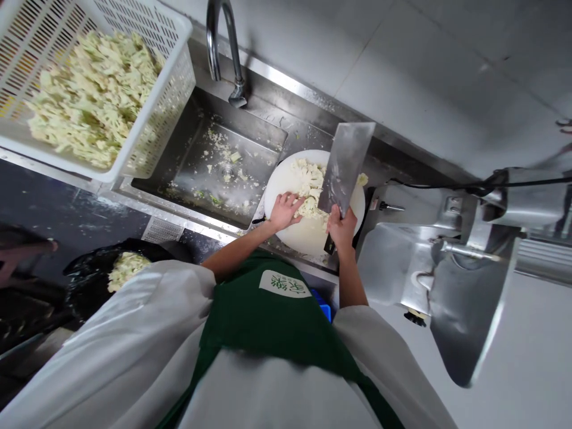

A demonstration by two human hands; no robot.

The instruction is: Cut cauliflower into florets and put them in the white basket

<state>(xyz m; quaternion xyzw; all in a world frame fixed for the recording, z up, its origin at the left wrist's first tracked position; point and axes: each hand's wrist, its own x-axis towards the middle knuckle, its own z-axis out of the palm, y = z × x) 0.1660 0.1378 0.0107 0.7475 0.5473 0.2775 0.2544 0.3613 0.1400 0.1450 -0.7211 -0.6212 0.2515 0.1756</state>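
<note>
A round white cutting board (290, 179) lies on the steel counter, right of the sink. Pieces of cauliflower (308, 176) are spread over its middle. My left hand (286, 211) rests at the left side of these pieces, fingers spread and touching them. My right hand (342, 228) is closed around the handle of a broad cleaver (346, 164), whose blade points away from me over the right part of the board. A small cauliflower piece (362, 179) sits near the board's right edge.
The steel sink (187, 158) holds scraps below a curved faucet (238, 92). A white basket (154, 119) full of cut cauliflower stands at the upper left. A steel machine (397, 262) is on the right. A black bag (89, 268) with cauliflower lies lower left.
</note>
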